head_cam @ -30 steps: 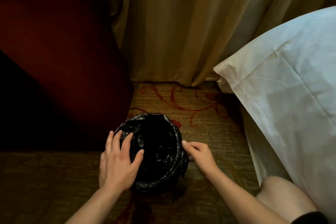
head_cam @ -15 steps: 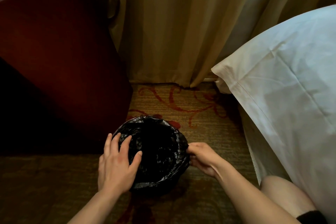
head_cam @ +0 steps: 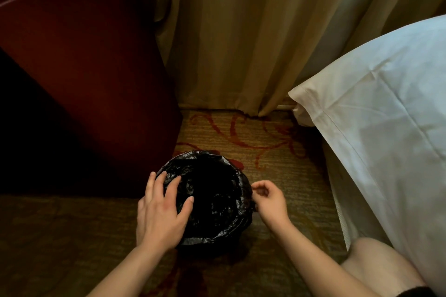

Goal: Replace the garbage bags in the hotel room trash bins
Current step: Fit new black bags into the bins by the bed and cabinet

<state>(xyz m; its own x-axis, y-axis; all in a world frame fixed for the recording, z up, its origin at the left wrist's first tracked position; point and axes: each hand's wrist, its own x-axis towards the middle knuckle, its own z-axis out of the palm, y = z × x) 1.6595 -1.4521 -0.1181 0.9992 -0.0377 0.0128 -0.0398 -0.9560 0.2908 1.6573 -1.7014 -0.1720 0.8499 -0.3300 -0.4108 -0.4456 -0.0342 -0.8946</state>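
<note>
A small round trash bin (head_cam: 218,236) stands on the carpet, lined with a crinkled black garbage bag (head_cam: 212,190) folded over its rim. My left hand (head_cam: 161,210) lies spread flat on the bag at the bin's left rim, fingers apart, pressing the plastic down. My right hand (head_cam: 270,200) is at the bin's right rim with fingers curled, pinching the edge of the bag. The bin's own wall is almost wholly covered by the bag.
A dark red armchair or cabinet (head_cam: 84,67) fills the left. Beige curtains (head_cam: 241,31) hang behind. A white pillow on a bed (head_cam: 386,116) overhangs at the right. My bare knee (head_cam: 376,270) is at the lower right. Patterned carpet (head_cam: 253,137) lies between them.
My right hand went from lying flat against the bin's right side to curled fingers pinching the bag's edge. My left hand stayed on the left rim, shifting slightly.
</note>
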